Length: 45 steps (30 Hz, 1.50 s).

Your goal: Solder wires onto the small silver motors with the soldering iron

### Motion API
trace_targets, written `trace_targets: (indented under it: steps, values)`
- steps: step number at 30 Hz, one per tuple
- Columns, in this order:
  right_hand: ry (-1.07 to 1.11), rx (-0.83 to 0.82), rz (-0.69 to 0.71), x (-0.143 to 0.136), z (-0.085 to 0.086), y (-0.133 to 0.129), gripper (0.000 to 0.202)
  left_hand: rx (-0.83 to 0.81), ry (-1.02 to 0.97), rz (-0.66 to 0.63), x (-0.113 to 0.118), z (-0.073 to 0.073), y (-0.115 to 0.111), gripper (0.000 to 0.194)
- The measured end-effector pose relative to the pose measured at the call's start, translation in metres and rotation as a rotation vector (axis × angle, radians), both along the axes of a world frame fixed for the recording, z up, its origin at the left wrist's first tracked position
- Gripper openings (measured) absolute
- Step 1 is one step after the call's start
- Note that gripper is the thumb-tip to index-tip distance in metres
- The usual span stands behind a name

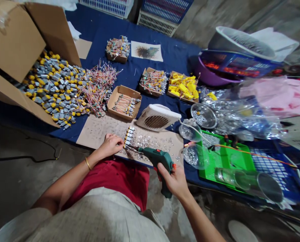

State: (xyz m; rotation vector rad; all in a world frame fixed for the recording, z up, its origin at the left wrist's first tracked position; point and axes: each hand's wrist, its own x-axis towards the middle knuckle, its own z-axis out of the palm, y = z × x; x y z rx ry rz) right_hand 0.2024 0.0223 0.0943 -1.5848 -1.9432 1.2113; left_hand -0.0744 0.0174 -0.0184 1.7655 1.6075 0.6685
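Observation:
My right hand is wrapped round the handle of a green pistol-grip soldering gun. Its thin dark tip points left, at the near end of a row of small motors with yellow end caps. Beside that same end, my left hand has its fingers curled together; what they pinch, if anything, is too small to make out. The motors lie lined up on a brown cardboard sheet, with many tiny metal bits scattered to their right. Just behind stands a white vent fan, tilted.
A large carton spills motors and a heap of wires at left. Behind are a small box of wired motors and a box of yellow parts. Tubs of metal bits and a green tray stand at right.

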Motion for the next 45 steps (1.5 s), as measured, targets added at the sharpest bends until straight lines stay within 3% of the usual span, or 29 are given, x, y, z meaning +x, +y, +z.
trace_targets:
  steps: [14, 20, 26, 31, 39, 45]
  values:
    - [-0.096, 0.155, 0.158, -0.006, 0.005, 0.008, 0.048, 0.025, -0.006, 0.024, 0.001, 0.0, 0.0, 0.012]
    - [-0.161, 0.317, 0.295, -0.015, 0.017, 0.013, 0.042, 0.023, 0.001, 0.019, 0.001, -0.004, 0.001, 0.012]
    - [-0.143, 0.323, 0.388, -0.022, 0.029, 0.018, 0.033, 0.034, -0.003, 0.021, 0.001, -0.004, 0.001, 0.014]
    - [-0.13, 0.292, 0.185, -0.004, 0.022, 0.006, 0.044, 0.027, 0.009, 0.02, 0.001, -0.002, 0.001, 0.013]
    - [0.098, 0.057, -0.363, 0.029, -0.019, -0.041, 0.048, -0.009, 0.04, 0.022, -0.001, 0.003, 0.003, 0.012]
    - [0.139, 0.033, -0.399, 0.026, -0.022, -0.049, 0.052, -0.021, 0.045, 0.011, -0.004, 0.004, 0.002, 0.012]
